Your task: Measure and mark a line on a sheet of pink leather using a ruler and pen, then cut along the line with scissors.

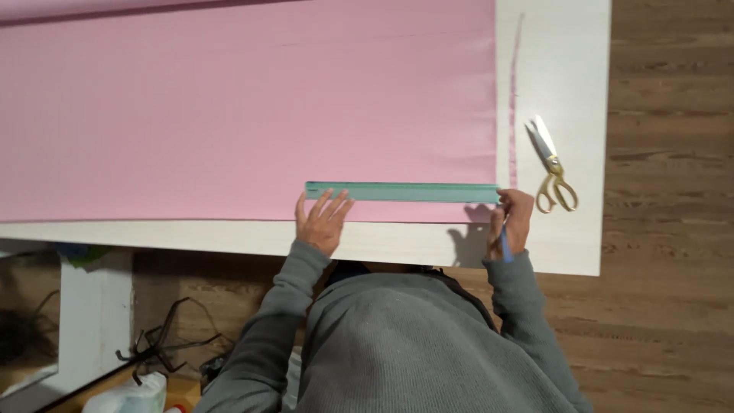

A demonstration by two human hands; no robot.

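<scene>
head view, looking straight down: pink fabric (245, 107) spread flat over a white table (558, 61), covering most of the top and stopping short of the right edge. green ruler (403, 192) lying across the cloth near its front edge, running left to right, its right end at the fabric's right border. left hand (322, 220) pressed flat, fingers spread, fingertips on the ruler's left end — nothing gripped, just pinning it down. right hand (515, 222) at the ruler's right end, curled closed around a thin blue marking tool (505, 246) whose lower end sticks out below the fist; tip hidden behind the hand, so contact with the cloth cannot be told. hands well apart, one at each end of the ruler. gold-handled scissors (552, 170) resting on bare table just right of the fabric, blades pointing away, closed. thin pink strip (514, 99) lying along the table beside the fabric's right edge. grey sleeves below — wooden floor (673, 153) to the right.
</scene>
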